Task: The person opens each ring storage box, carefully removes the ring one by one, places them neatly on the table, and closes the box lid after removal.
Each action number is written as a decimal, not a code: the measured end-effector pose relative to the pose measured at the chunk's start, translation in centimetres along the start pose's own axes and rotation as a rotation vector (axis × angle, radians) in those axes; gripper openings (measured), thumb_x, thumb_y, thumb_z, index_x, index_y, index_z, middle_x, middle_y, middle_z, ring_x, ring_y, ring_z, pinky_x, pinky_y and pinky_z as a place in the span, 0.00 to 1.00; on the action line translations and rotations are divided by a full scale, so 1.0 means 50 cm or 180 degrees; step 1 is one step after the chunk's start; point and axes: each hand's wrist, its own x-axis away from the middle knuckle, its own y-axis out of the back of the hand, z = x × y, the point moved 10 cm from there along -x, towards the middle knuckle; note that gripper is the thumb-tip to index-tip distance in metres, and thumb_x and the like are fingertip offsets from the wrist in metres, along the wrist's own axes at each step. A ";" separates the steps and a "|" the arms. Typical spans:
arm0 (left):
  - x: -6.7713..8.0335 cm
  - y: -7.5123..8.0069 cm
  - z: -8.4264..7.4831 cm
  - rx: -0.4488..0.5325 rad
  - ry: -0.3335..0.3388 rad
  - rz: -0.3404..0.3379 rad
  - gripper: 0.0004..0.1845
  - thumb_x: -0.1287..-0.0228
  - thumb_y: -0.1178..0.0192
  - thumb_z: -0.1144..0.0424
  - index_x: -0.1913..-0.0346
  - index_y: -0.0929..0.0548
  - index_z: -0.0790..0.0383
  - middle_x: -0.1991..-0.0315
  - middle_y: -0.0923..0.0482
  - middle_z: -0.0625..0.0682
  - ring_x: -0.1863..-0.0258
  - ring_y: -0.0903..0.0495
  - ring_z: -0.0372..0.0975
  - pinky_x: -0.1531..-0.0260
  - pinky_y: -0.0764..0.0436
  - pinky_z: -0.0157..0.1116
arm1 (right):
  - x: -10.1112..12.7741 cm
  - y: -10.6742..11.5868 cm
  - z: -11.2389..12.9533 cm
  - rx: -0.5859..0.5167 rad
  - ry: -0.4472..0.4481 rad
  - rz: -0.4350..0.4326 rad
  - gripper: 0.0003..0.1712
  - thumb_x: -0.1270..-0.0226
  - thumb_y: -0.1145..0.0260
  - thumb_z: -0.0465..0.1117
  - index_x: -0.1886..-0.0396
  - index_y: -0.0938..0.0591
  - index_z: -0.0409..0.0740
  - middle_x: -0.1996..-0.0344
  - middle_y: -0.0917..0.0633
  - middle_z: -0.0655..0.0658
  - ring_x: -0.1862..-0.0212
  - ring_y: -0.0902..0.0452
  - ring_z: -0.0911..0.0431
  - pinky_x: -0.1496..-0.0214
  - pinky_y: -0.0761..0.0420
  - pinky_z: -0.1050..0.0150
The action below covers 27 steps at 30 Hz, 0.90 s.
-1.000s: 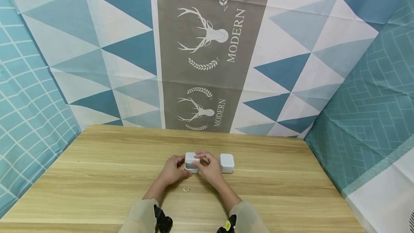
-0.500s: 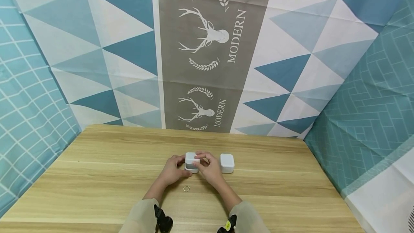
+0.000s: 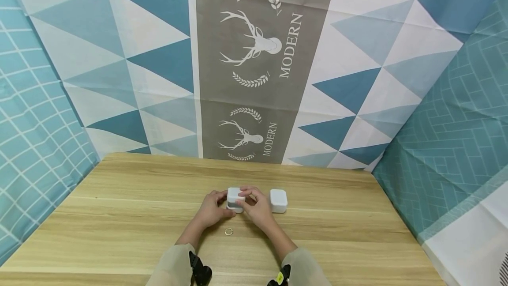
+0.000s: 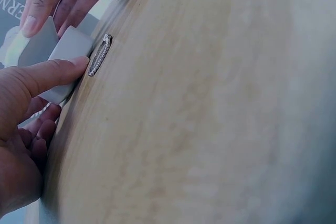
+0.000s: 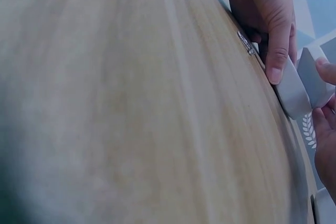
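A small white box stands near the middle of the table in the head view, its lid (image 3: 235,193) tilted up from its base (image 3: 234,210). My left hand (image 3: 211,209) grips the base (image 5: 293,95), thumb along the near side. On the other side, my right hand (image 3: 259,208) pinches the raised lid (image 5: 311,80) between thumb and fingers. The inside of the box is mostly hidden. In front of the box, a small gold-coloured ring (image 3: 229,231) lies flat; the left wrist view shows rows of tiny stones on this ring (image 4: 100,55).
A second white box (image 3: 278,200), with its lid down, stands just right of my right hand. The wooden table (image 3: 131,215) ends at the back against a patterned cloth (image 3: 246,100). More cloth hangs at both sides.
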 end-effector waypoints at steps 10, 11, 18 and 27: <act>-0.001 0.002 -0.001 -0.0007 -0.0025 -0.0014 0.38 0.59 0.25 0.61 0.41 0.26 0.69 0.53 0.24 0.57 0.50 0.27 0.49 0.45 0.28 0.50 | 0.002 -0.004 0.007 0.0151 0.0145 0.0064 0.12 0.45 0.32 0.29 0.63 0.21 0.26 0.47 0.24 0.31 0.39 0.31 0.39 0.36 0.31 0.57; -0.001 0.002 -0.001 -0.0004 -0.0028 -0.0018 0.38 0.59 0.25 0.61 0.41 0.26 0.69 0.53 0.24 0.57 0.50 0.26 0.49 0.45 0.28 0.50 | 0.002 -0.004 0.007 0.0144 0.0143 0.0068 0.12 0.45 0.32 0.29 0.63 0.21 0.26 0.47 0.24 0.31 0.38 0.31 0.39 0.36 0.31 0.58; -0.001 0.003 -0.003 -0.0021 -0.0029 -0.0023 0.37 0.59 0.25 0.61 0.41 0.25 0.69 0.53 0.24 0.57 0.51 0.26 0.48 0.46 0.28 0.49 | 0.002 -0.004 0.002 0.0086 0.0071 0.0090 0.12 0.45 0.32 0.29 0.62 0.21 0.26 0.46 0.24 0.32 0.37 0.32 0.42 0.35 0.31 0.61; 0.000 0.002 -0.004 -0.0015 -0.0030 -0.0012 0.38 0.58 0.25 0.61 0.41 0.26 0.69 0.53 0.24 0.57 0.51 0.27 0.48 0.46 0.28 0.49 | 0.002 -0.003 -0.003 0.0083 0.0054 0.0078 0.11 0.46 0.32 0.29 0.63 0.21 0.27 0.46 0.24 0.33 0.37 0.32 0.42 0.36 0.31 0.64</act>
